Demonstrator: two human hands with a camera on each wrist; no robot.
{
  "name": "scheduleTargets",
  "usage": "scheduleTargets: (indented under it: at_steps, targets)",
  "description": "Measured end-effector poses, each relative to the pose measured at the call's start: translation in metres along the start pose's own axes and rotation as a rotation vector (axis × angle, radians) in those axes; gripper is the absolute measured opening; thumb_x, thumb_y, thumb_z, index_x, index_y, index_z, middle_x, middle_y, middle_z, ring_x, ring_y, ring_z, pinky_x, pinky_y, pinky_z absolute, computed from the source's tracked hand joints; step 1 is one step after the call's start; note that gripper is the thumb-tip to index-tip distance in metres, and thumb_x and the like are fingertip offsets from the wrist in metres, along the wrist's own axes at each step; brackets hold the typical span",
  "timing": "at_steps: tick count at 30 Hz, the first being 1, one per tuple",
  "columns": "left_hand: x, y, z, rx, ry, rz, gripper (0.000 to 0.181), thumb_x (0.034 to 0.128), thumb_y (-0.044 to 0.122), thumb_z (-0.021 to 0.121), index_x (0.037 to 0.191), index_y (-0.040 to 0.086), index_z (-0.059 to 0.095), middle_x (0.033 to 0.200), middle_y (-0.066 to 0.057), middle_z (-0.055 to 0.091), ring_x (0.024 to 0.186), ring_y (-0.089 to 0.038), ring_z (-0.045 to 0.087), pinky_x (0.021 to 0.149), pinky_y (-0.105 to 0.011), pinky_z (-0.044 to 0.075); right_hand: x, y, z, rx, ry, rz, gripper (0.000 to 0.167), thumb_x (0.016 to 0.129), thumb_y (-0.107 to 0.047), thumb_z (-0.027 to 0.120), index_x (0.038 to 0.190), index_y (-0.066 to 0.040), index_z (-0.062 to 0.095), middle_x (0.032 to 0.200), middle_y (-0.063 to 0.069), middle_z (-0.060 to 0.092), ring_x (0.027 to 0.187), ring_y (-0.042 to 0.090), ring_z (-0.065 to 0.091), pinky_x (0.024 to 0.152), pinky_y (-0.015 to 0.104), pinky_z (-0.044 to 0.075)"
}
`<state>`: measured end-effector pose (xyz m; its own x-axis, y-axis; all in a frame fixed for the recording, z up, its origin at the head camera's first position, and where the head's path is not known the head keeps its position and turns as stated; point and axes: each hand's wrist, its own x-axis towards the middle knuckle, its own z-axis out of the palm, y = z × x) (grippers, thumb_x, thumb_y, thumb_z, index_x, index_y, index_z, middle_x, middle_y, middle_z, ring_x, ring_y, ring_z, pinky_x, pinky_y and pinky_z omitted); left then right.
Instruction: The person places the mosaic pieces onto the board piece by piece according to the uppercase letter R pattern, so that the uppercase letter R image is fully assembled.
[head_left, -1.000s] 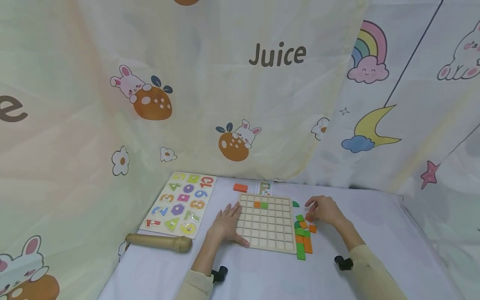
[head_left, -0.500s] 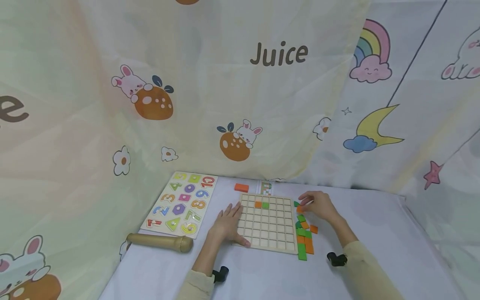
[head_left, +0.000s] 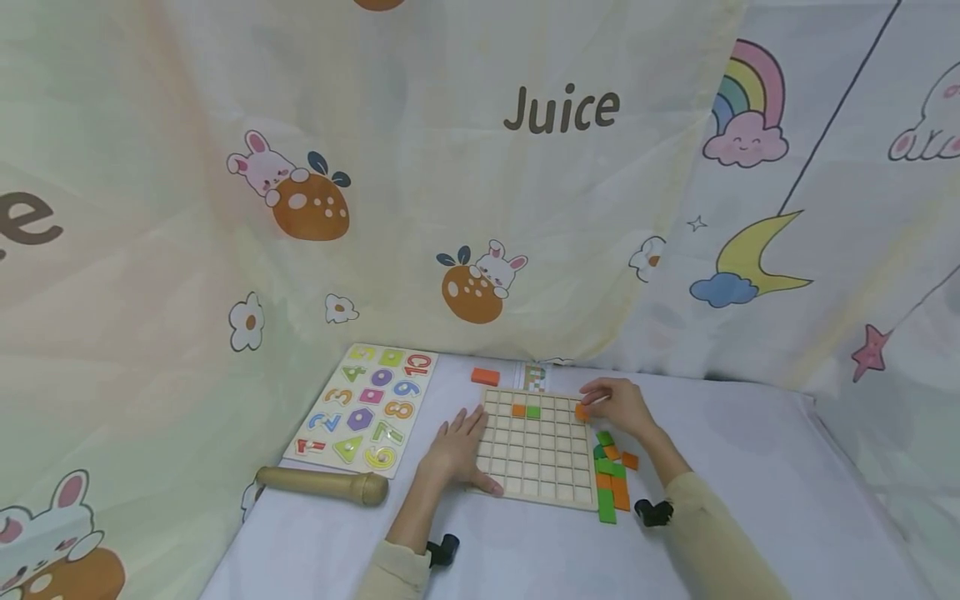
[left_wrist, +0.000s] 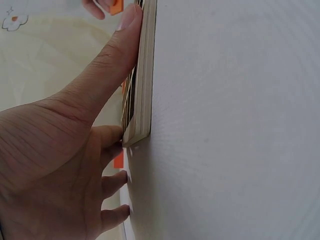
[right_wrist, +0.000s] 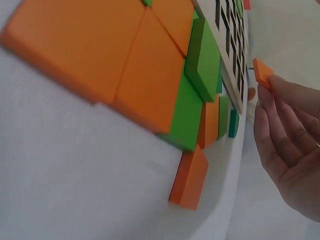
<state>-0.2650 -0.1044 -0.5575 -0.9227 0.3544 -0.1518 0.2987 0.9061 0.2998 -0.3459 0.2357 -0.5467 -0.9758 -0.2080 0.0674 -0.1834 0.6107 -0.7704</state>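
A wooden grid board (head_left: 540, 457) lies on the white cloth, with an orange square tile (head_left: 519, 411) and a green square tile (head_left: 533, 412) side by side in its upper cells. My left hand (head_left: 452, 457) rests at the board's left side, fingers extended and thumb along the near edge, as the left wrist view also shows. My right hand (head_left: 621, 406) pinches another orange tile (right_wrist: 261, 73) between thumb and fingertips. In the head view that tile is above the board's upper right edge. Just right of the board lie several orange and green tiles (head_left: 619, 492), some overlapping.
A number puzzle board (head_left: 351, 402) lies to the left, and a gold toy microphone (head_left: 322, 485) is below it. Behind the grid board are an orange block (head_left: 485, 377) and a small pattern card (head_left: 536, 377). A printed curtain (head_left: 390, 208) hangs behind the table.
My right hand has moved left and away from me, from the loose tiles to the board's upper right edge, carrying the orange tile. My left hand has stayed put.
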Motion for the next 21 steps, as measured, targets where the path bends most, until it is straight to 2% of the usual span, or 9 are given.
scheduleTargets:
  at_steps: [10,21]
  targets:
    - [0.002,-0.001,0.003,0.012,0.009,-0.001,0.141,0.0566,0.072,0.091,0.164,0.005,0.030,0.173,-0.012,0.023,0.158,-0.040,0.019,0.125,-0.062,0.024,0.013,-0.010,0.018,0.033,-0.022,0.014,0.032,0.088,-0.005,0.083,0.119,0.002,0.074,0.097,0.011,0.078,0.088,0.022,0.074,0.071,0.032,0.060]
    - [0.001,-0.001,0.003,0.015,0.008,-0.002,0.141,0.0569,0.073,0.090,0.164,0.005,0.029,0.173,-0.012,0.022,0.159,-0.039,0.019,0.126,-0.061,0.024,0.022,-0.013,0.039,0.059,-0.034,-0.005,0.027,0.087,-0.004,0.084,0.113,-0.002,0.076,0.098,0.011,0.079,0.085,0.020,0.074,0.074,0.032,0.061]
